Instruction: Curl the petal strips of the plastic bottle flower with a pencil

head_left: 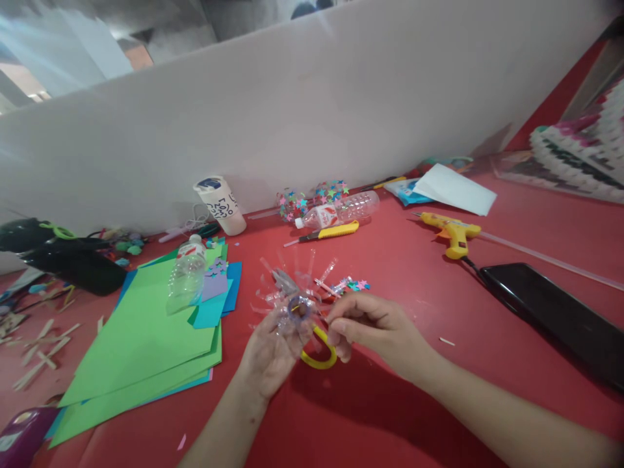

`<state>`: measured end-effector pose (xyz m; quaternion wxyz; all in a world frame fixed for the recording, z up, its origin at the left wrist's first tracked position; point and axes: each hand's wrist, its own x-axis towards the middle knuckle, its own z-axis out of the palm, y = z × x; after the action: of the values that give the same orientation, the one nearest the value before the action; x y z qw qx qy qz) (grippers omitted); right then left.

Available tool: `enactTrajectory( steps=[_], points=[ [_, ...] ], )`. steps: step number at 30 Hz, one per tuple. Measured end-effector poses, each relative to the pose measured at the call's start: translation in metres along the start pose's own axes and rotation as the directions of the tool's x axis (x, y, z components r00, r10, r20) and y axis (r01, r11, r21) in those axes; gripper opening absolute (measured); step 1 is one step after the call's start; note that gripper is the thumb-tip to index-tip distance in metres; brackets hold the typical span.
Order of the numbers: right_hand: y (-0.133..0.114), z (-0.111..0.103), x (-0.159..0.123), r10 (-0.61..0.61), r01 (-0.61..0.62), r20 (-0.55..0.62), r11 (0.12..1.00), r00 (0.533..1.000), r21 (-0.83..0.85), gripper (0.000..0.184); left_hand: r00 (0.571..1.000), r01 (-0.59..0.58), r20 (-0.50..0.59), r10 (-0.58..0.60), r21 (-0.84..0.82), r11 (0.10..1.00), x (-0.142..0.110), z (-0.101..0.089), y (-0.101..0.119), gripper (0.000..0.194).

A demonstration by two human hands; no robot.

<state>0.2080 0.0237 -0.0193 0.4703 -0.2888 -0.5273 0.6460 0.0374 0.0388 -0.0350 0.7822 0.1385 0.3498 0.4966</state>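
Note:
My left hand [273, 354] is closed around a cut clear plastic bottle [298, 309], its round neck facing me and its thin strips fanned outward. My right hand [370, 328] is at the right side of it, thumb and fingertips pinched together close to the strips. Whatever is between those fingertips is too small to make out. Scissors [319, 365] with yellow handles lie on the red table, partly hidden behind the bottle piece and my hands. Behind my right hand are small shiny star stickers [355, 285].
Green paper sheets [146, 338] with a clear bottle [188, 273] lie left. Beyond are a yellow cutter knife [336, 230], a lying bottle [348, 209] and a white cup [221, 205]. A yellow glue gun [453, 234] and black case [550, 312] are right.

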Motion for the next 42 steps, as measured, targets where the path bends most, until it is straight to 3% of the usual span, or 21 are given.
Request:
enactTrajectory(
  steps=[3, 8, 13, 16, 19, 24, 32, 37, 42],
  points=[
    [-0.0001, -0.0011, -0.0016, -0.054, 0.055, 0.009, 0.998, 0.998, -0.036, 0.011, 0.999, -0.018, 0.032, 0.017, 0.005, 1.0, -0.0011, 0.0004, 0.0004, 0.022],
    [-0.0014, -0.003, -0.0058, -0.168, 0.148, -0.073, 0.965, 0.983, -0.216, 0.007, 0.998, -0.031, 0.047, 0.029, 0.023, 0.999, -0.0015, -0.0015, -0.0003, 0.022],
    [-0.003, 0.0006, -0.0081, -0.311, 0.25, -0.043, 0.832, 0.949, -0.496, 0.007, 0.999, -0.033, 0.03, 0.033, 0.013, 0.999, 0.0003, -0.003, -0.0008, 0.021],
    [-0.0026, 0.0027, -0.0076, -0.32, 0.27, 0.018, 0.768, 0.947, -0.58, 0.015, 0.998, -0.024, 0.058, 0.023, 0.006, 1.0, 0.0009, -0.0032, -0.0011, 0.021],
    [-0.0022, 0.0032, -0.0067, -0.289, 0.264, 0.059, 0.75, 0.956, -0.606, 0.02, 0.995, -0.023, 0.093, 0.022, 0.009, 1.0, 0.0008, -0.004, -0.002, 0.022],
    [-0.0031, 0.0028, -0.0067, -0.296, 0.278, 0.08, 0.724, 0.952, -0.631, 0.01, 0.998, -0.039, 0.054, 0.037, 0.023, 0.999, 0.0004, -0.0046, -0.0031, 0.023],
    [-0.0024, 0.0006, -0.0049, -0.212, 0.246, 0.134, 0.692, 0.968, -0.678, 0.012, 0.996, 0.019, 0.083, -0.022, 0.036, 0.999, -0.0051, 0.0025, 0.0028, 0.025],
    [-0.0038, 0.0016, -0.0045, -0.211, 0.233, 0.112, 0.727, 0.971, -0.646, 0.01, 0.997, -0.071, 0.007, 0.071, 0.102, 0.992, -0.0023, 0.0044, 0.0029, 0.019],
    [-0.0026, 0.0017, -0.0056, -0.241, 0.248, 0.096, 0.751, 0.966, -0.611, 0.013, 0.994, -0.107, 0.022, 0.105, 0.137, 0.985, 0.0001, 0.0018, 0.0015, 0.023]
  ],
)
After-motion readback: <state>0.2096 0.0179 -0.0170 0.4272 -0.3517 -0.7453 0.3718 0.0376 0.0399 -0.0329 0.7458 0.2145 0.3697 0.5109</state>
